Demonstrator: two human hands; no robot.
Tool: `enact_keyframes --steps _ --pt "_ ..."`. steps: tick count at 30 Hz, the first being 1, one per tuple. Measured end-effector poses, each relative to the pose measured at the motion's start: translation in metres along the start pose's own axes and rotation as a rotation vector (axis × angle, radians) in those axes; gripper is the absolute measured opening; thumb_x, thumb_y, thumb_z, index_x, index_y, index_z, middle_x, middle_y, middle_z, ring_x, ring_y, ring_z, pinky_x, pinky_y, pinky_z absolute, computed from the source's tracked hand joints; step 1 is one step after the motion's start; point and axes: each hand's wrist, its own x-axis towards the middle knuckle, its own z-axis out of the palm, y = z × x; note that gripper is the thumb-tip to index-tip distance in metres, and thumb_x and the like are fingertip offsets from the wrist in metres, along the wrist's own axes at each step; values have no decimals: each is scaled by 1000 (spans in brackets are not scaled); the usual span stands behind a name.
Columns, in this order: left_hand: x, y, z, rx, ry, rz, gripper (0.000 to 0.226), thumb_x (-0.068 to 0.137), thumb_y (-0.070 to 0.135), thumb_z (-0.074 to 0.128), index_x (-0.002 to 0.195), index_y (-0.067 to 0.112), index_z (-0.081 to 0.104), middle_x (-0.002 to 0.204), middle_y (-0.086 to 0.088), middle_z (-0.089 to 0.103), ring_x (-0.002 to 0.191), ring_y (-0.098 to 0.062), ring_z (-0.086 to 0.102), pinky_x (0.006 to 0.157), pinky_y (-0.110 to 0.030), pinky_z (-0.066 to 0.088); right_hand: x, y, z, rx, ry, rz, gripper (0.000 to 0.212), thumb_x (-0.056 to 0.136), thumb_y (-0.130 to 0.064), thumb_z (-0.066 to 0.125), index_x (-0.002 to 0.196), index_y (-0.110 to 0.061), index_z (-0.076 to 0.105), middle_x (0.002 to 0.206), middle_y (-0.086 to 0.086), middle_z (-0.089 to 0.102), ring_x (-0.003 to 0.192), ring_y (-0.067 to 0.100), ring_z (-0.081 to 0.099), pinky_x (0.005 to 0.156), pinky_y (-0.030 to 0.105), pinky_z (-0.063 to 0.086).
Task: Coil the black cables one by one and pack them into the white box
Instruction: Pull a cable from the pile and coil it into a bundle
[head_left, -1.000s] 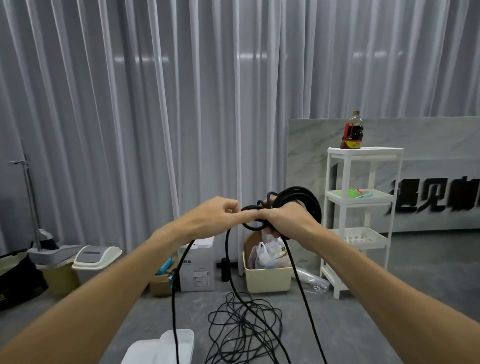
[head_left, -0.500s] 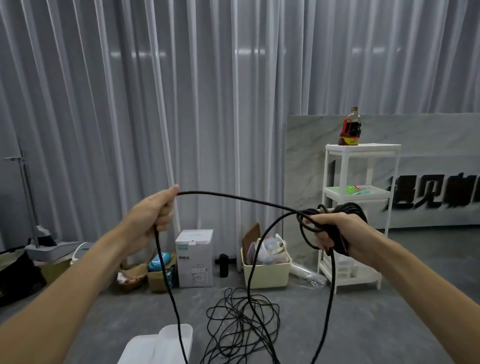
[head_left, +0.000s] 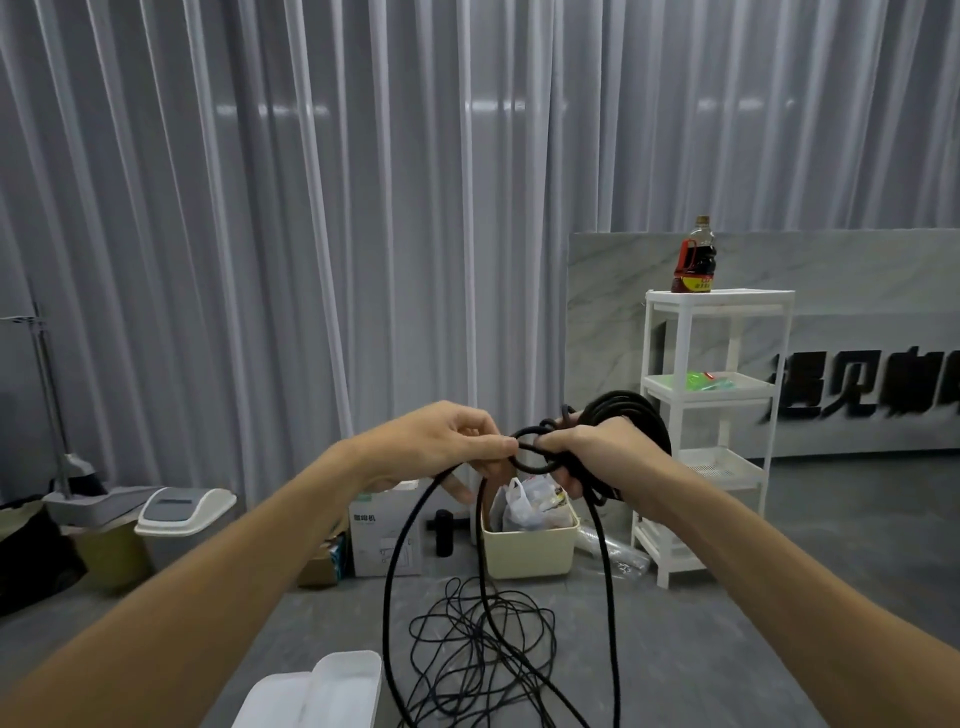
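Held both hands together at chest height: right hand (head_left: 587, 447) gripped a bundle of black cable coils (head_left: 631, 421), left hand (head_left: 441, 447) pinched a fresh loop (head_left: 524, 457) of the same cable against it. Trailed loose strands down to a tangled cable pile (head_left: 478, 644) on the grey floor (head_left: 727, 649), just beside the white box (head_left: 332, 686) at the bottom edge.

white shelf rack (head_left: 675, 415) | bottle (head_left: 694, 257) on top | cream bin (head_left: 527, 552)

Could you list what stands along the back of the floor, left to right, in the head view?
Lidded bin → white carton → small black cylinder → cream tub → white shelf rack carrying a dark bottle.
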Motion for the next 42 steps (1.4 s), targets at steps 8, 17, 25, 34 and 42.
enact_keyframes --steps 8,17,25,34,42 --pt "-12 -33 -47 -409 433 74 33 97 29 57 110 0 64 115 -10 71 110 -24 68 79 -33 62 -8 5 -31 305 -162 23 13 96 -12 59 95 1 59 59 9 51 44 15 45 49 24 45" --pt "-30 -55 -66 -634 463 -157 36 101 29 54 120 0 61 108 -16 74 81 -26 74 65 -33 62 -11 3 -41 383 -131 47 12 93 -12 59 92 -1 61 57 6 50 44 13 42 57 27 41" --pt "-11 -5 -22 -222 56 -224 49 103 50 41 121 10 61 105 -7 76 90 -25 73 76 -37 59 2 -11 8 30 16 40 19 91 -17 70 78 -4 69 56 5 62 43 12 50 44 20 43" --pt "-8 -1 -26 69 59 -170 34 97 49 55 111 21 69 65 5 39 58 -8 32 55 -23 29 -3 -14 9 32 -138 37 27 93 -20 69 96 6 71 61 8 63 51 17 54 52 24 45" --pt "-30 -58 -99 -259 549 -193 38 89 48 65 84 11 58 58 4 32 56 -11 24 57 -28 23 -2 5 -38 216 -79 106 11 95 -9 62 87 -1 59 56 8 53 43 17 45 54 29 40"
